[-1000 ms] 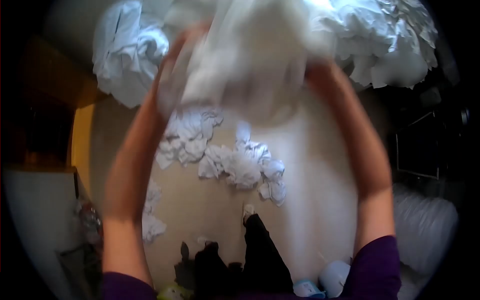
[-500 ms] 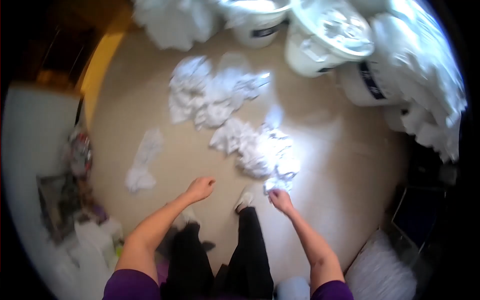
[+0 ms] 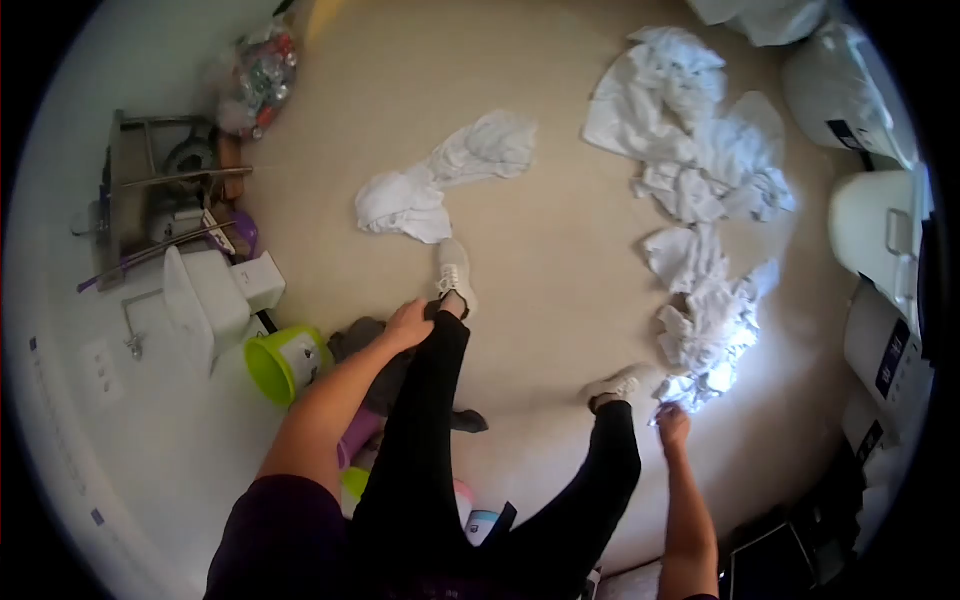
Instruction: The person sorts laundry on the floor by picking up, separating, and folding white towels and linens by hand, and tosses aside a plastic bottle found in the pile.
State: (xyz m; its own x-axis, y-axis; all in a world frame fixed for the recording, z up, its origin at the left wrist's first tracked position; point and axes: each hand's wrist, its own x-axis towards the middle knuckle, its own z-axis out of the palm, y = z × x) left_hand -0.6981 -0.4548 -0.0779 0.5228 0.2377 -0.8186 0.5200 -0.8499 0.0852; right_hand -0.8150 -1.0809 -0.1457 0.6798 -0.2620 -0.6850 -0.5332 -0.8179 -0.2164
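My right hand (image 3: 674, 428) is closed on the near end of a crumpled white cloth (image 3: 712, 335), which trails away across the floor beside my right shoe. Beyond it lies a larger heap of white cloths (image 3: 665, 105). My left hand (image 3: 408, 326), fingers curled, hangs by my left ankle with no held thing visible; part of the fingers is hard to make out against the dark trouser leg. Just past my left shoe (image 3: 455, 275), another white cloth (image 3: 485, 150) is spread on the floor. Dark grey fabric (image 3: 362, 340) lies behind my left wrist.
White bins (image 3: 875, 225) line the right side. At left stand a lime-green bucket (image 3: 272, 368), a white box (image 3: 260, 280) and a metal-framed stand (image 3: 150, 185). A clear bag of mixed items (image 3: 258, 85) is at the upper left. A dark panel (image 3: 770, 560) is at lower right.
My view has swung left, bringing the bucket and stand into clearer sight. My left hand has moved back to my ankle. My right hand stays at the same cloth's end; my feet are wider apart.
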